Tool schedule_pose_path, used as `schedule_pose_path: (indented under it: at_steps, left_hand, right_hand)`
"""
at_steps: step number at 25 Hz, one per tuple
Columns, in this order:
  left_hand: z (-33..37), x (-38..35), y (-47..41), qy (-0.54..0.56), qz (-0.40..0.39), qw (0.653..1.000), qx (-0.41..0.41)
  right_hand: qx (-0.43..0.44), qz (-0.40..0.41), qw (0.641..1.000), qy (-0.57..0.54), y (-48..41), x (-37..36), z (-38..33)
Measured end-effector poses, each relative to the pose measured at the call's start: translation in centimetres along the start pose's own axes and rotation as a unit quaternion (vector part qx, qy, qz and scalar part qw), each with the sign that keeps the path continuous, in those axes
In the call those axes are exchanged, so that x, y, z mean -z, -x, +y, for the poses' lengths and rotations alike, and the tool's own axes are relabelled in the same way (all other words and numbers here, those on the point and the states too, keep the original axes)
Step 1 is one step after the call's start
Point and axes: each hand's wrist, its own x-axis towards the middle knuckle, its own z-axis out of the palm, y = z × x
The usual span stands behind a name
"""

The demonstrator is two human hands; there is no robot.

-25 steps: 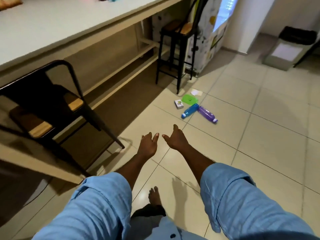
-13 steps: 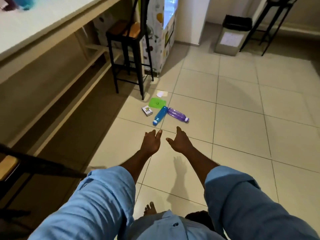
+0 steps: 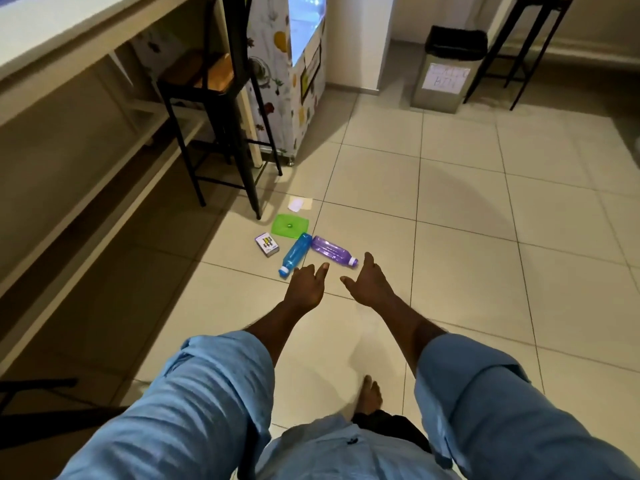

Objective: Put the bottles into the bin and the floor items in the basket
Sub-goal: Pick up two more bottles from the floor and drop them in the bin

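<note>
Both hands, left [image 3: 306, 284] and right [image 3: 369, 284], are hovering empty, grip apart, near blue bottle [image 3: 294, 252] and purple bottle [image 3: 332, 251] lying on floor [image 3: 467, 254].

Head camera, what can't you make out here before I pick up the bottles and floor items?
- Basket: nowhere in the head view.
- Bin sign: writing too blurred to read.
- Small box: print too small to read.
- Blue bottle and purple bottle: full or empty, cannot tell.
- Counter: top cut off by the upper left edge.
</note>
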Motion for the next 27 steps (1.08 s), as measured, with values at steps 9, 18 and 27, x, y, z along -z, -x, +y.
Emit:
schedule_pose_path:
  at_steps: [9,18,27]
  left_hand:
    - [9.3,-3.0,-11.3,0.052,0.078,0.995,0.045]
    - [12.1,-2.6,-27.0,0.073,0.096,0.986,0.112]
    - [14.7,0.8,-39.1,0.116,0.158,0.958,0.211]
  right_hand:
    - [0.077,-0.062,0.994,0.053,-14.5,9.8,0.3]
    - [0.12,-0.097,0.984,0.094,-31.2,13.0,-4.0]
    - [0.178,-0.178,0.954,0.161,-44.1,14.4,-10.5]
